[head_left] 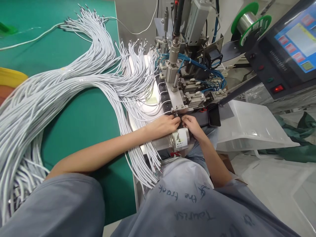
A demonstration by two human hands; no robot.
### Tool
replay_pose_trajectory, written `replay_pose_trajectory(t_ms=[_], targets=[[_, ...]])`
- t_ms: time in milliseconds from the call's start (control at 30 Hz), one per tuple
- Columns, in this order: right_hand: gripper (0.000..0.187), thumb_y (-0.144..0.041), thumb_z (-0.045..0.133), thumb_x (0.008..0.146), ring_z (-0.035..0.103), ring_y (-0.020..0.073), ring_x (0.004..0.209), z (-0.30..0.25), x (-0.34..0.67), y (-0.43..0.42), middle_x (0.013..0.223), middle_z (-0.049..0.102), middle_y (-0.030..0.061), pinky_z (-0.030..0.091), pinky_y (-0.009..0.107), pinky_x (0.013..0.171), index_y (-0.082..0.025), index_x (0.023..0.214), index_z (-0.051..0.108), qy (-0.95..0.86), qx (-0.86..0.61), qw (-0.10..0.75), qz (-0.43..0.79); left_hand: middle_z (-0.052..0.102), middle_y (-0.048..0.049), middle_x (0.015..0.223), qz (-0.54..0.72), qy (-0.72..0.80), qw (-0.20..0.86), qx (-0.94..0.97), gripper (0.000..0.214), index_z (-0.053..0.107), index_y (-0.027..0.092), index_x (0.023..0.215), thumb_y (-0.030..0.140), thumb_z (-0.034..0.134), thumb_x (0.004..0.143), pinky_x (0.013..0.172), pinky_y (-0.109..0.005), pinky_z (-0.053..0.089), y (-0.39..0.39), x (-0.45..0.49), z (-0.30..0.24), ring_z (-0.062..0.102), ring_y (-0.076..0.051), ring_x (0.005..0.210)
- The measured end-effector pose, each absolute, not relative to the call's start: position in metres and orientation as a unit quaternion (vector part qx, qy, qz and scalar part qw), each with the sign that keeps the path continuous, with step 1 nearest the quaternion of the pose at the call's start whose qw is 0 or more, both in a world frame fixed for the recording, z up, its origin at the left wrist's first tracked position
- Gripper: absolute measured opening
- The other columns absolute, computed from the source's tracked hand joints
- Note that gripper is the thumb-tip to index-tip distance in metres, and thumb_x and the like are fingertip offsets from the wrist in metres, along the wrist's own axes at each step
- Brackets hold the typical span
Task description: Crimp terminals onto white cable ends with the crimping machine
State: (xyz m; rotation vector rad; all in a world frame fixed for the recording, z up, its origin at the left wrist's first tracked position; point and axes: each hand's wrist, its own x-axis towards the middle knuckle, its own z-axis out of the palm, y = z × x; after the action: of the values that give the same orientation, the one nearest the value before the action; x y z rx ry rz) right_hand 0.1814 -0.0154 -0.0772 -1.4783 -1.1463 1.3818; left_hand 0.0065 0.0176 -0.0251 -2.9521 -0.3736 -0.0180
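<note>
At the near end of the soldering machine (174, 89), my left hand (168, 124) has its fingers pressed together. My right hand (192, 125) pinches close beside it, thumb against fingers, with only a narrow gap between the two. Whatever lies in the fingertips is too small and covered to make out. White cables (98, 82) spread in a thick bundle across the table, and several single ones run into the dark slots (165, 95) along the machine's left side. Just below my hands is a metal cylinder with a white label (180, 139).
A green mat (74, 121) covers the table at left. To the right are a solder wire spool (247, 22), a control screen (296, 42), a small black tray (214, 116) and a translucent plastic bin (254, 126). Blue air hoses (197, 64) loop over the machine.
</note>
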Motion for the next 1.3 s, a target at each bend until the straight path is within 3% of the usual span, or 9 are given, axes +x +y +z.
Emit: replay_pose_trajectory(t_ms=[133, 267, 533, 667, 800, 1033, 1100, 1200, 1300], targets=[[0.039, -0.053, 0.054, 0.074, 0.027, 0.0067, 0.042, -0.084, 0.179, -0.016, 0.048, 0.03, -0.0086, 0.025, 0.023, 0.044, -0.022, 0.059, 0.037, -0.486, -0.548, 0.409, 0.543, 0.061, -0.0096, 0.077, 0.007, -0.18, 0.064, -0.982, 0.015, 0.064, 0.008, 0.084, 0.007, 0.049, 0.082, 0.055, -0.028, 0.04, 0.012, 0.004, -0.017, 0.058, -0.018, 0.068], [0.032, -0.047, 0.052, 0.076, 0.03, 0.0086, 0.044, -0.088, 0.182, -0.013, 0.049, 0.032, -0.0075, 0.027, 0.023, 0.045, -0.022, 0.061, 0.041, -0.508, -0.555, 0.404, 0.52, 0.061, -0.0093, 0.07, 0.047, -0.238, 0.041, -0.969, 0.018, 0.062, 0.011, 0.067, 0.002, 0.05, 0.078, 0.051, -0.028, 0.037, 0.005, -0.001, -0.004, 0.059, -0.02, 0.068], [0.022, -0.033, 0.045, 0.086, 0.04, 0.0095, 0.048, -0.046, 0.171, -0.079, 0.054, 0.044, -0.0041, 0.035, 0.024, 0.048, -0.02, 0.069, 0.051, -0.496, -0.657, 0.489, 0.288, 0.062, -0.0142, 0.082, 0.043, -0.348, 0.05, -0.935, 0.024, 0.063, 0.007, 0.083, -0.003, 0.042, 0.078, 0.048, -0.027, 0.034, 0.007, -0.002, 0.0, 0.058, -0.021, 0.074], [0.015, -0.031, 0.059, 0.077, 0.059, 0.0134, 0.056, -0.042, 0.13, -0.12, 0.07, 0.067, 0.0022, 0.048, 0.027, 0.056, -0.02, 0.086, 0.062, -0.557, -0.616, 0.347, 0.436, 0.062, -0.0137, 0.08, 0.055, -0.383, 0.047, -0.921, 0.026, 0.063, 0.006, 0.088, -0.001, 0.04, 0.079, 0.048, -0.026, 0.031, 0.01, -0.001, -0.006, 0.058, -0.019, 0.068], [0.018, -0.022, 0.059, 0.072, 0.066, 0.0166, 0.068, -0.059, 0.097, -0.129, 0.075, 0.071, 0.0037, 0.054, 0.03, 0.066, -0.02, 0.09, 0.063, -0.54, -0.591, 0.288, 0.525, 0.061, -0.013, 0.077, 0.056, -0.384, 0.023, -0.921, 0.027, 0.064, 0.008, 0.079, -0.001, 0.039, 0.078, 0.048, -0.026, 0.03, 0.01, 0.001, -0.005, 0.058, -0.019, 0.064], [0.013, -0.018, 0.054, 0.074, 0.06, 0.0148, 0.057, -0.04, 0.122, -0.114, 0.067, 0.066, 0.0015, 0.049, 0.028, 0.06, -0.021, 0.086, 0.06, -0.607, -0.627, 0.324, 0.366, 0.057, -0.0052, 0.063, -0.105, -0.282, -0.054, -0.952, 0.038, 0.061, 0.012, 0.069, 0.023, 0.034, 0.092, 0.044, -0.026, 0.029, -0.008, 0.005, 0.003, 0.053, -0.013, 0.053], [0.014, -0.021, 0.057, 0.074, 0.056, 0.0132, 0.054, -0.032, 0.14, -0.098, 0.062, 0.061, -0.0013, 0.046, 0.026, 0.055, -0.021, 0.089, 0.058, -0.581, -0.644, 0.357, 0.346, 0.059, -0.0052, 0.066, -0.139, -0.255, -0.063, -0.955, 0.04, 0.063, 0.011, 0.08, 0.028, 0.029, 0.094, 0.047, -0.026, 0.033, -0.012, 0.006, 0.002, 0.055, -0.013, 0.057], [0.033, -0.024, 0.061, 0.072, 0.054, 0.0114, 0.053, -0.027, 0.162, -0.071, 0.063, 0.059, -0.0039, 0.044, 0.023, 0.052, -0.021, 0.104, 0.051, -0.521, -0.631, 0.432, 0.38, 0.062, -0.0074, 0.075, -0.147, -0.267, -0.076, -0.949, 0.036, 0.06, 0.008, 0.099, 0.03, 0.032, 0.094, 0.052, -0.026, 0.039, -0.008, 0.006, -0.003, 0.058, -0.016, 0.065], [0.027, -0.027, 0.065, 0.068, 0.056, 0.0113, 0.058, -0.03, 0.172, -0.052, 0.067, 0.061, -0.002, 0.047, 0.024, 0.056, -0.02, 0.092, 0.054, -0.474, -0.6, 0.49, 0.418, 0.062, -0.0078, 0.079, -0.161, -0.257, -0.119, -0.945, 0.029, 0.062, 0.009, 0.1, 0.023, 0.037, 0.093, 0.056, -0.024, 0.042, 0.003, 0.005, -0.012, 0.059, -0.014, 0.068]])
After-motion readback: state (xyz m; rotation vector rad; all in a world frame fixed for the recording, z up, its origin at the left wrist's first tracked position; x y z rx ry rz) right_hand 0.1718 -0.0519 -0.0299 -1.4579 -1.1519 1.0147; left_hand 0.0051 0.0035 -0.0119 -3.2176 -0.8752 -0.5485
